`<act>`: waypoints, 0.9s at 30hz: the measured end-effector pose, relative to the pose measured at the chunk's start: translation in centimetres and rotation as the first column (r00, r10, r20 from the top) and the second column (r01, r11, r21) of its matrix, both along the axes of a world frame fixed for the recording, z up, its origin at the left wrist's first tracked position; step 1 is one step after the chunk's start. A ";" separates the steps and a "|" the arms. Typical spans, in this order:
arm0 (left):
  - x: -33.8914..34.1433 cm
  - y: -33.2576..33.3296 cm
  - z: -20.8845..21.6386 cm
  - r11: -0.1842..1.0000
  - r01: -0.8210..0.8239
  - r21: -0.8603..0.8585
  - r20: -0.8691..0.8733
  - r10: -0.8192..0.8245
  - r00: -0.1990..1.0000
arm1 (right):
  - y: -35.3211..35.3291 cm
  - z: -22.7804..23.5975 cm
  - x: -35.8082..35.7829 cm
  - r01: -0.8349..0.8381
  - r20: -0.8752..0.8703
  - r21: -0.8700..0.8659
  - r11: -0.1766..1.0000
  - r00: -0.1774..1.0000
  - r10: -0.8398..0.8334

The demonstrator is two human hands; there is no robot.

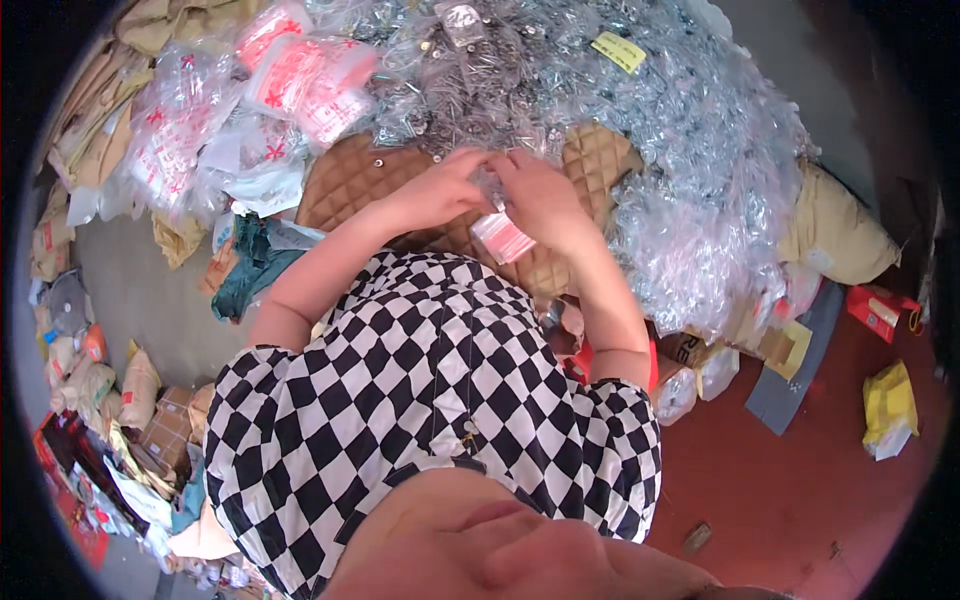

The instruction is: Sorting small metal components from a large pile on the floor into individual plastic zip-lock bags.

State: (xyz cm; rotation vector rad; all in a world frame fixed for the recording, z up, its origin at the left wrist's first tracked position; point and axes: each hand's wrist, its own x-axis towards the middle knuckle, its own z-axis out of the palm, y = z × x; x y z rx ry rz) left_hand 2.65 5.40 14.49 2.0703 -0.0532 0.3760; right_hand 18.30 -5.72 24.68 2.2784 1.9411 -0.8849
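Meeting over a brown quilted pad [350, 182], the left hand [453, 185] and right hand [541, 197], fingers curled nearly closed, seem to me to pinch clear plastic [489, 186] above a pink-striped packet [502, 238], likely mid-handling, next needing steady fingertips.

Black capitals [688, 348] — cardboard box [709, 358]; red starlike marks [275, 151] — plastic bags [175, 135].

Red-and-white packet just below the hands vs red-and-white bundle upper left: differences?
Size: the packet looks clearly smaller than the bundle.
Shape: the packet is compact with fairly straight edges; the bundle is crumpled and uneven.
Place: the packet is right by the left hand and right hand; the bundle lies away from both.
Shared: red-and-white colouring.
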 end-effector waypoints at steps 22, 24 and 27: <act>4.8 -0.7 -2.0 0.982 -0.182 -0.044 -0.075 0.178 0.981 | -14.2 -3.3 3.6 0.332 -0.073 0.559 0.760 0.932 -0.354; 4.2 -1.7 -5.2 0.941 -0.338 0.016 -0.099 0.337 0.936 | -18.1 -3.7 5.8 0.436 -0.036 0.587 0.682 0.856 -0.516; 2.5 -3.8 -9.7 0.982 -0.182 -0.050 -0.458 0.139 0.878 | -26.1 -6.1 9.1 0.649 0.000 0.527 0.548 0.645 -0.764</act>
